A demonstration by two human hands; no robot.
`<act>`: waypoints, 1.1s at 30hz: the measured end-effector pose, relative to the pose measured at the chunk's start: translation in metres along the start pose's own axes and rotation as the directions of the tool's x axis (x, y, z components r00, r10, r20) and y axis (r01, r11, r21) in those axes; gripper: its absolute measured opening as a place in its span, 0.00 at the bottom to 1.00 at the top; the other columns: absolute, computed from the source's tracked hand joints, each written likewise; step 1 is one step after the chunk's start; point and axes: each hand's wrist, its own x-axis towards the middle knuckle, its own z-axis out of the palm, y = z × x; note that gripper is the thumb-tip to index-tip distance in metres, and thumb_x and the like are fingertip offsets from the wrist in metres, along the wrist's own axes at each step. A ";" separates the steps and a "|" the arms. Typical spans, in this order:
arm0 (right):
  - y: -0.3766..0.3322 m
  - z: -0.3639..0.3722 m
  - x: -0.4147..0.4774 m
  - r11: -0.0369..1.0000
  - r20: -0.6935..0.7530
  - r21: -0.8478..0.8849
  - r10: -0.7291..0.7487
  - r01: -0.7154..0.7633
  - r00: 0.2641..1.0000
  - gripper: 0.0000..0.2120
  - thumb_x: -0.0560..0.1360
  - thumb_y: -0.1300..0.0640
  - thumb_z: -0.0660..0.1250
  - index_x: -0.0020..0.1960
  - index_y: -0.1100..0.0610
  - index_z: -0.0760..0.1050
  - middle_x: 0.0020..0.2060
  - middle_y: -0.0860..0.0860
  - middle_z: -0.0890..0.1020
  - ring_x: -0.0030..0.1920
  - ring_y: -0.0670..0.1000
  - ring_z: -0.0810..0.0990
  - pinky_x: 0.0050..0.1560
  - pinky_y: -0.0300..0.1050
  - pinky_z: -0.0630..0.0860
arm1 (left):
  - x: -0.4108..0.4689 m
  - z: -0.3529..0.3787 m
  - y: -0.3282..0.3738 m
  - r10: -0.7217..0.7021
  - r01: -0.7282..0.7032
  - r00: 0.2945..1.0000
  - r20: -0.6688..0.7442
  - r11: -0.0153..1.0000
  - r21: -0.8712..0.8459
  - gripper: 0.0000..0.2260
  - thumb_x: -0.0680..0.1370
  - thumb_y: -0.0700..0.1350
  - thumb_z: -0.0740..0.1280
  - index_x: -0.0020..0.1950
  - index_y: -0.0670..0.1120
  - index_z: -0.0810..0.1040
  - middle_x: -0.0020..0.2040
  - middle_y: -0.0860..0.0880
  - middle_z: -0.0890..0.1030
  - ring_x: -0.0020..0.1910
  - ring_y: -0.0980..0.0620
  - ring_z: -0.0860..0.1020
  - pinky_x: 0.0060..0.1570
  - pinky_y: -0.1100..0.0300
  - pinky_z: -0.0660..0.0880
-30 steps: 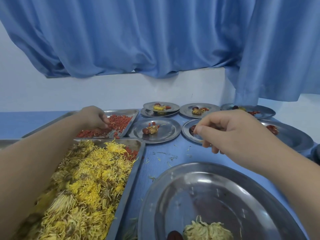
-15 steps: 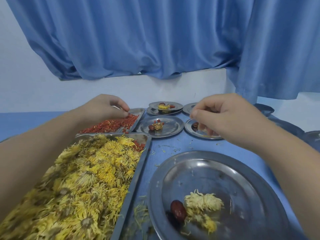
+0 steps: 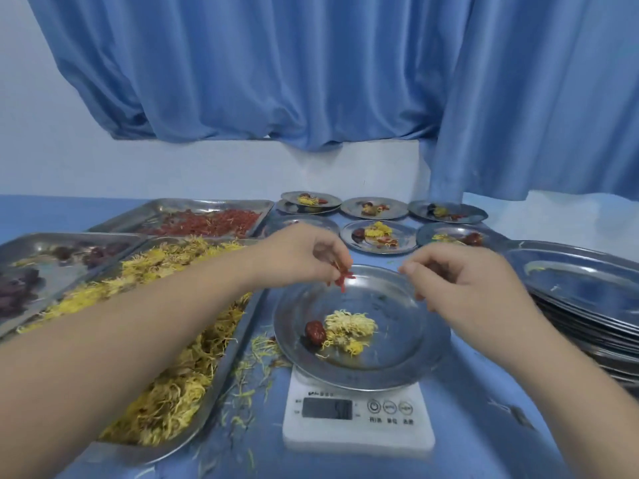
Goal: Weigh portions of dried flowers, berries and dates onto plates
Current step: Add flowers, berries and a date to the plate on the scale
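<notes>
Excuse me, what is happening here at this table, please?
A person is portioning dried goods. The left hand pinches red berries above the plate on the scale. The plate already holds a date and yellow flowers. The right hand hovers beside it, fingers curled; whether it holds anything is unclear. Filled plates stand behind.
</notes>
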 end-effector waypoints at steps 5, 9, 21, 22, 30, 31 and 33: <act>0.017 0.004 -0.027 0.978 -0.142 -0.209 -0.042 0.011 0.989 0.07 0.74 0.55 0.66 0.37 0.50 0.78 0.26 0.44 0.76 0.30 0.44 0.73 0.32 0.36 0.69 | -0.002 0.006 0.004 -0.023 0.024 0.999 -0.024 0.999 0.045 0.09 0.78 0.41 0.68 0.53 0.53 0.82 0.48 0.57 0.85 0.48 0.64 0.82 0.52 0.68 0.76; 0.013 0.005 -0.030 0.952 -0.141 -0.306 -0.078 0.032 0.987 0.06 0.74 0.55 0.65 0.39 0.51 0.78 0.25 0.44 0.72 0.30 0.47 0.72 0.35 0.46 0.73 | -0.003 0.008 0.003 -0.039 0.043 0.996 -0.086 0.998 0.045 0.11 0.75 0.38 0.70 0.52 0.53 0.82 0.44 0.57 0.86 0.45 0.64 0.83 0.49 0.65 0.79; 0.012 0.006 -0.030 0.956 -0.066 -0.288 -0.087 0.065 0.994 0.06 0.75 0.54 0.65 0.42 0.50 0.79 0.25 0.40 0.72 0.30 0.45 0.71 0.36 0.45 0.73 | -0.004 0.009 0.000 -0.048 0.036 0.993 -0.108 0.993 -0.114 0.07 0.77 0.43 0.69 0.54 0.52 0.82 0.47 0.55 0.86 0.45 0.59 0.84 0.42 0.67 0.78; 0.012 0.006 -0.030 0.956 -0.062 -0.285 -0.082 0.061 0.995 0.06 0.75 0.54 0.65 0.42 0.50 0.79 0.25 0.40 0.72 0.29 0.44 0.70 0.36 0.45 0.73 | -0.004 0.008 -0.001 -0.050 0.032 0.992 -0.119 0.989 -0.145 0.08 0.78 0.40 0.68 0.54 0.49 0.81 0.47 0.53 0.86 0.44 0.57 0.84 0.41 0.67 0.79; 0.015 0.007 -0.030 0.961 -0.047 -0.272 -0.066 0.051 0.997 0.06 0.75 0.54 0.65 0.40 0.50 0.79 0.23 0.41 0.71 0.28 0.43 0.71 0.34 0.44 0.72 | 0.000 0.014 -0.004 -0.067 0.052 0.989 -0.136 0.993 -0.108 0.12 0.73 0.39 0.73 0.53 0.52 0.82 0.49 0.52 0.82 0.40 0.62 0.82 0.37 0.70 0.77; 0.015 0.007 -0.030 0.961 -0.049 -0.271 -0.064 0.048 0.997 0.06 0.75 0.54 0.65 0.40 0.50 0.79 0.23 0.41 0.71 0.28 0.43 0.71 0.34 0.44 0.72 | 0.000 0.014 -0.004 -0.063 0.048 0.989 -0.131 0.992 -0.118 0.11 0.73 0.42 0.74 0.54 0.52 0.82 0.48 0.52 0.82 0.41 0.62 0.82 0.37 0.70 0.77; 0.016 0.007 -0.029 0.962 -0.055 -0.271 -0.063 0.046 0.997 0.06 0.75 0.54 0.65 0.40 0.50 0.79 0.23 0.41 0.71 0.28 0.42 0.71 0.34 0.44 0.72 | 0.000 0.013 -0.003 -0.068 0.046 0.989 -0.129 0.986 -0.163 0.08 0.75 0.45 0.72 0.54 0.51 0.82 0.46 0.52 0.85 0.43 0.58 0.84 0.38 0.67 0.79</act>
